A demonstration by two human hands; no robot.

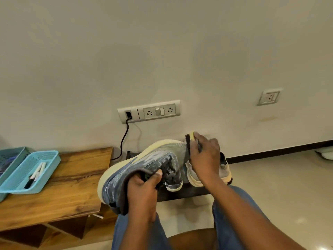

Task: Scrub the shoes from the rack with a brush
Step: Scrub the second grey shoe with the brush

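My left hand (144, 188) grips the blue-grey shoe (144, 166) at its collar, thumb hooked over the opening edge, fingers curled round the heel part. Shoe sits at frame centre, tipped on its side w/ the pale yellowish sole facing up-left and the toe pointing toward upper right. Laces hang loose near my thumb.

My right hand (204, 159) is clenched round the brush (190, 138), just right of centre. Only the yellow tip and some dark bristles show past my fingers; bristles touch the shoe's toe end. How far the handle runs inside my palm, can't tell.

Behind the held shoe, lower in the frame, a dark rack (187, 191) on the floor carries a 2nd blue shoe (173, 181) and a light grey shoe (225, 166), both partly hidden by my hands.

Left side of frame: wooden bench (72, 177) w/ a light blue basket (30, 172) holding markers (36, 174), plus another blue basket cut off at the left edge.

Centre wall: switch/socket plate (149, 111) w/ a black cable (124, 141) plugged in, running down behind the bench. Smaller socket (269, 97) at mid right. My knees in blue jeans (237, 213) fill the bottom of the frame.
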